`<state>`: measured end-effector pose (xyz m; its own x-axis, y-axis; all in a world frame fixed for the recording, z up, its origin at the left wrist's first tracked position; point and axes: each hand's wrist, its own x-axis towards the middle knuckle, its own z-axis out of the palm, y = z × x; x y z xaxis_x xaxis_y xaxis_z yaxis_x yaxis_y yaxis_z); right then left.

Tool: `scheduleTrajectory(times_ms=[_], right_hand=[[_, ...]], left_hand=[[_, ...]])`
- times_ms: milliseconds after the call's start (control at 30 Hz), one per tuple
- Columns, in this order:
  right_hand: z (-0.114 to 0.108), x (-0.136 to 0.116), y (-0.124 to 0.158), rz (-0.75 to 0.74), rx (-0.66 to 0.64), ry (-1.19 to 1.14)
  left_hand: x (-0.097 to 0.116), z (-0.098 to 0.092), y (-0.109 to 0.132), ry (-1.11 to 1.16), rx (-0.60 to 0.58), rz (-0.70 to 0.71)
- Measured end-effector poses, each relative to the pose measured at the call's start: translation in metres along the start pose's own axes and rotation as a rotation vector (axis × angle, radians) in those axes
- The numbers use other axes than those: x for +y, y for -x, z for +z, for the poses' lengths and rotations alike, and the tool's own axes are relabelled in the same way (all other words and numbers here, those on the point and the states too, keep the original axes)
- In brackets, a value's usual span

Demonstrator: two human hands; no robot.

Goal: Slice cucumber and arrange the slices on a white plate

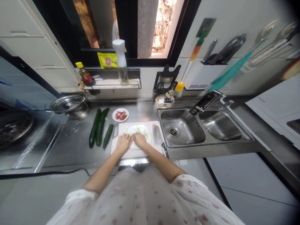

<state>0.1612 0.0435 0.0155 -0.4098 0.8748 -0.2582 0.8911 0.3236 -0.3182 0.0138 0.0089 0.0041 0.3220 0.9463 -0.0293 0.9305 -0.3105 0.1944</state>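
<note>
My left hand [124, 142] and my right hand [140, 139] meet over a white plate [148, 144], fingers bent and drawn together. A small pale green cucumber slice [131, 134] shows at their fingertips, partly hidden by them. More thin cucumber slices [145, 133] are spread on the plate. Under the plate lies a pale cutting board [117, 149]. A kitchen knife [157, 132] rests on the board's right side, its black handle toward me. Left of the board are two long cucumbers [94, 128] side by side and a shorter cucumber piece [108, 136].
A small white dish [120, 115] of chopped red bits sits behind the board. To the right is a double steel sink [182, 126] with a black-headed faucet [203, 103]. A lidded steel pot [70, 106] stands back left. Bottles stand on a wall shelf [110, 84].
</note>
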Motion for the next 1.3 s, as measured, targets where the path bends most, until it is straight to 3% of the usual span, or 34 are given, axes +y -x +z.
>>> scheduleTrajectory(times_ms=[767, 900, 1100, 1300], right_hand=[[-0.002, -0.001, 0.001, 0.015, -0.01, -0.01], [-0.001, 0.001, 0.002, 0.015, 0.017, -0.016], [0.002, 0.001, 0.001, -0.005, 0.015, 0.013], [0.005, -0.003, -0.003, -0.008, 0.004, 0.024]], left_hand=[[0.0, 0.003, 0.001, -0.016, 0.029, -0.008], [-0.006, 0.008, 0.003, 0.024, 0.093, -0.078], [-0.024, 0.015, 0.007, 0.084, 0.208, -0.29], [-0.03, 0.021, -0.003, 0.181, 0.247, -0.291]])
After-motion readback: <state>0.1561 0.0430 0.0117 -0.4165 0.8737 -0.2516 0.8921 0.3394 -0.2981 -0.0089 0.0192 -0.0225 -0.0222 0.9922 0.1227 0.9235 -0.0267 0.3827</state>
